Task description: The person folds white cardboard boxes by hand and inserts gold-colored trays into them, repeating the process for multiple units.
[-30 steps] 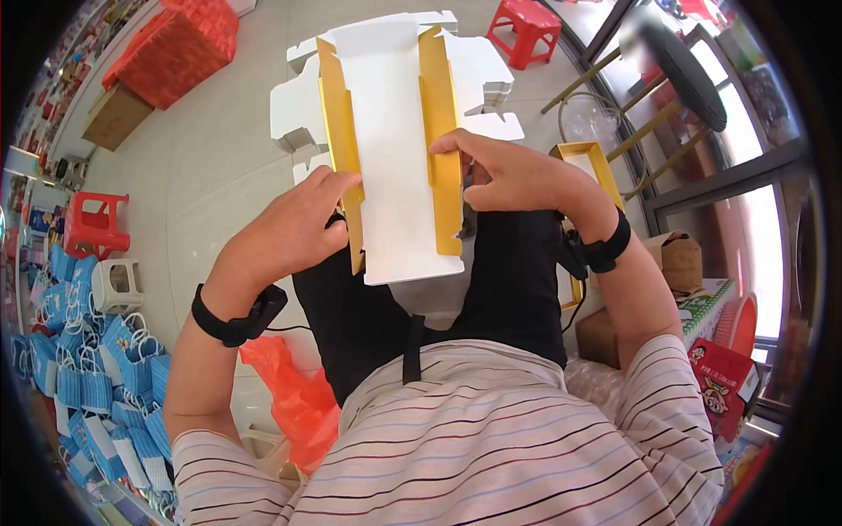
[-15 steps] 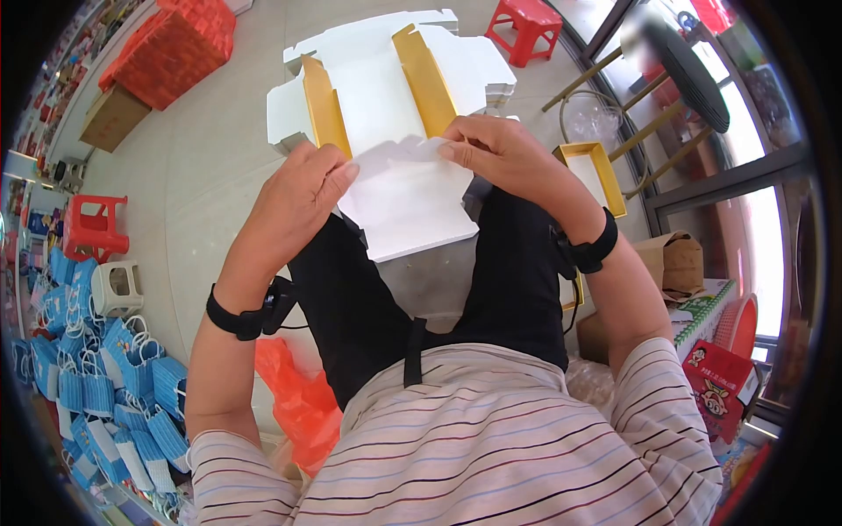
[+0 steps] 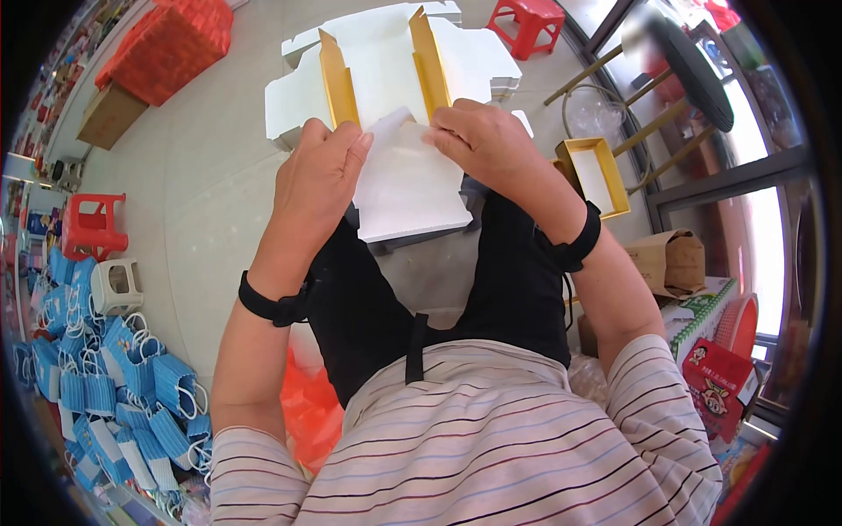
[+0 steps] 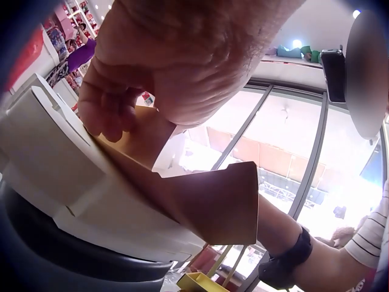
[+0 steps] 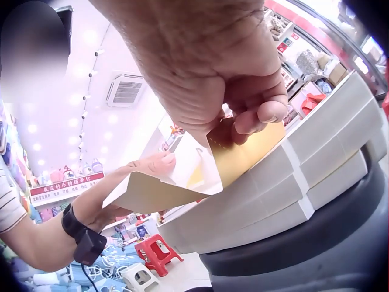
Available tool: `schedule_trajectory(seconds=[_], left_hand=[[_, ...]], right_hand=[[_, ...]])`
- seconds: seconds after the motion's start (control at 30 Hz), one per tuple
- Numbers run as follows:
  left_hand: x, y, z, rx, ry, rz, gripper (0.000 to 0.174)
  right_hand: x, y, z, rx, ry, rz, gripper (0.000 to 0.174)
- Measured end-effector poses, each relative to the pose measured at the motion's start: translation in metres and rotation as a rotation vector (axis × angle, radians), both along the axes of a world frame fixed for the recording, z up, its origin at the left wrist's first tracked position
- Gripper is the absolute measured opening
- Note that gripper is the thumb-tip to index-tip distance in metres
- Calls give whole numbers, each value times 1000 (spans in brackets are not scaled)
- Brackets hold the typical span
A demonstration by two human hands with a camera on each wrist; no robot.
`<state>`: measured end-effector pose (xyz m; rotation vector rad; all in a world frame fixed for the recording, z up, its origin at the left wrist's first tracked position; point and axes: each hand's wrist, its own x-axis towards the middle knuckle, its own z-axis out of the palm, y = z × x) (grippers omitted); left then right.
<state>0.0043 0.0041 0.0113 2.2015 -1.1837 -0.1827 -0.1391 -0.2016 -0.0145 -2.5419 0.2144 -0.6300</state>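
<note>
A white cardboard sheet (image 3: 408, 188) with raised gold side flaps (image 3: 338, 81) lies on a stack of flat white card (image 3: 292, 96) between the person's knees. The left hand (image 3: 317, 180) pinches the near left part of the card between thumb and fingers. Opposite it, the right hand (image 3: 495, 153) pinches the near right part. A small flap stands up between the two hands. In the left wrist view, the left hand's curled fingers (image 4: 109, 118) are at the gold card (image 4: 213, 201). The right wrist view has the right hand's fingers (image 5: 258, 118) on a gold flap (image 5: 243, 155).
A finished gold-edged tray (image 3: 599, 178) sits right of the right hand. Red stools (image 3: 526, 26) stand at the top and left, beside a white stool (image 3: 117, 287). Blue packages (image 3: 132, 394) are heaped at lower left. A black-seated stool (image 3: 693, 74) stands at upper right.
Both hands have moved from the gold side flaps to the near part of the card. That near part is now bent, with a small flap raised between them.
</note>
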Motion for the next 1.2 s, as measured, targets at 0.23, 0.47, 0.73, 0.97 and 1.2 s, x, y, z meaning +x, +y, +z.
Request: schedule_trajectory(seconds=[0.23,0.47,0.73,0.97,1.2], left_hand=[[0,-3,5,103,-562,-31,15],[17,-12,-11,60,-690,-223,7],[25,-20,3,159,-612,-326,10],[27,-18,0,67,-575,-340,12],[28,-19,2,92,-558,-352,13]], right_hand=[[-1,4,1,55,5,-22,19],[-1,-1,3,-32,38,-64,20],[3,-4,5,17,75,-96,21],[-19,-24,7,366,34,93,24],[-18,-20,8,105,86,125,29]])
